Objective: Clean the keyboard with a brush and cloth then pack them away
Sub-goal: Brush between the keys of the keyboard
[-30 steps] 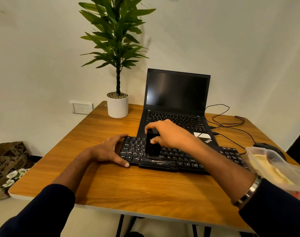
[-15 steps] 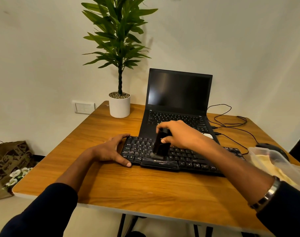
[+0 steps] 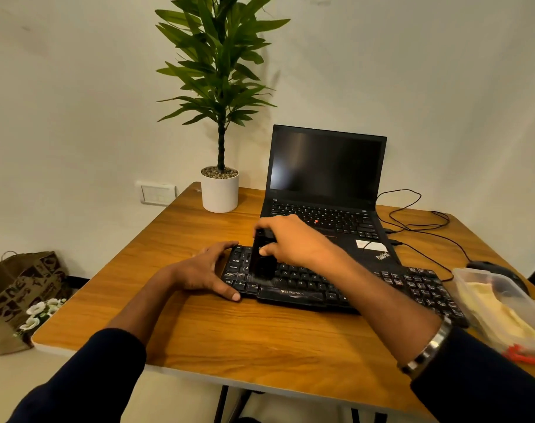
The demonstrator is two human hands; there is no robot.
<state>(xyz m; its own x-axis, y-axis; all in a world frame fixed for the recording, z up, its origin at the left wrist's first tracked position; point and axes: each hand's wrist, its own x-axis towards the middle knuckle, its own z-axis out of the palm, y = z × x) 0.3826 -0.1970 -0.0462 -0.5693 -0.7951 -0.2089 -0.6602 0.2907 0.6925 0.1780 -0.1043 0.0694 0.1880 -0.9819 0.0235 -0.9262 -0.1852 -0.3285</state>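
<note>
Your right hand [image 3: 293, 239] gripped the black brush [image 3: 261, 261], fingers and thumb curled round its upper end, holding it nearly upright with its lower end on the left-hand keys of the black Zebronics keyboard [image 3: 336, 288]. Just left of that grip, your left hand [image 3: 205, 271] clasped the keyboard's left end, thumb along the near edge, fingers over the far corner. Right of the grip, at the keyboard's far end, sat a clear plastic container [image 3: 501, 306] holding a yellow cloth [image 3: 498, 315]. Beyond the grip stood an open ThinkPad laptop [image 3: 327, 184].
</note>
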